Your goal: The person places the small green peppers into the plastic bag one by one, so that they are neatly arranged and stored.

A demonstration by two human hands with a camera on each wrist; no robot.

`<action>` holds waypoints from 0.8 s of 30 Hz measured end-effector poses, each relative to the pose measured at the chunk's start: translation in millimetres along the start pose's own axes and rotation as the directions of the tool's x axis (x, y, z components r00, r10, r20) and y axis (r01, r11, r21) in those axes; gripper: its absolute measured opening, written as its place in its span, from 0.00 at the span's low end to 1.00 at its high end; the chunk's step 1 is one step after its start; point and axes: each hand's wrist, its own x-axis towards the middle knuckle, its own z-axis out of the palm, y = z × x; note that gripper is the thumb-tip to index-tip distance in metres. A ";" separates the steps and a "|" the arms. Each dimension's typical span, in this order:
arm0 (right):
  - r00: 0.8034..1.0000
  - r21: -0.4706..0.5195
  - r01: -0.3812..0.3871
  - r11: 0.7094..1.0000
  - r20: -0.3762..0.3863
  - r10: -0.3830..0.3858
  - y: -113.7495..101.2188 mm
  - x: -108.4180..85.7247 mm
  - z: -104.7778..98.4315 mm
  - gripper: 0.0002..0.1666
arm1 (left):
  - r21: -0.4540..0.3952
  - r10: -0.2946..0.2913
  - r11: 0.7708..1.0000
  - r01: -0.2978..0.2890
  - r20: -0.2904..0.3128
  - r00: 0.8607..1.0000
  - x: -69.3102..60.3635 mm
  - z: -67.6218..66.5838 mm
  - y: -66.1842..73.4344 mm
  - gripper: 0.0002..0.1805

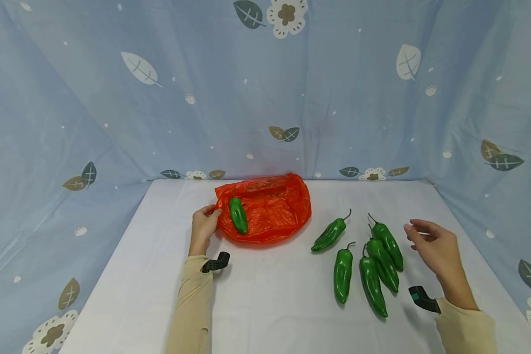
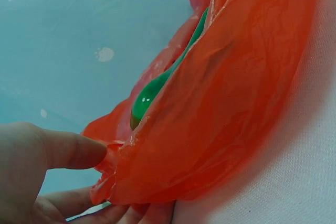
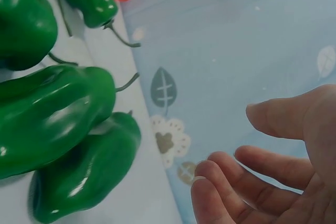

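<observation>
My left hand (image 1: pixel 205 227) pinches the left edge of a red plastic bag (image 1: pixel 274 216), thumb on one side and fingers beneath, as the left wrist view shows. One green pepper (image 1: pixel 238 215) lies in the bag's opening; in the left wrist view part of this pepper (image 2: pixel 149 98) shows between the folds. My right hand (image 1: pixel 437 246) hovers to the right of a group of green peppers, holding nothing. Its thumb and fingers stand apart in the right wrist view. The rightmost pepper (image 1: pixel 388 246) is nearest to it, not touched.
Several more peppers lie on the white table (image 1: pixel 265 305) right of the bag, among them an angled pepper (image 1: pixel 330 235) and an upright-lying pepper (image 1: pixel 343 275). A blue patterned curtain (image 1: pixel 230 108) hangs behind the table and along both sides.
</observation>
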 end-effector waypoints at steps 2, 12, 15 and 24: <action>1.000 0.001 0.000 1.000 0.017 0.000 4.2 0.6 2.1 0.32 | 0.001 0.000 1.000 0.000 0.000 1.000 0.1 -0.2 -0.1 0.28; 0.995 -0.031 -0.046 0.998 0.087 0.049 18.2 0.2 12.1 0.34 | 0.006 0.011 1.000 -0.011 -0.004 1.000 1.1 0.4 -1.4 0.27; 0.993 -0.048 -0.050 0.998 0.104 0.054 20.7 0.0 14.1 0.34 | 0.006 0.008 1.000 -0.008 -0.003 1.000 0.9 0.2 -1.0 0.27; 0.985 -0.082 -0.067 0.994 0.153 0.079 26.6 0.1 16.3 0.36 | -0.002 -0.001 1.000 0.001 -0.001 1.000 0.3 0.4 -0.4 0.27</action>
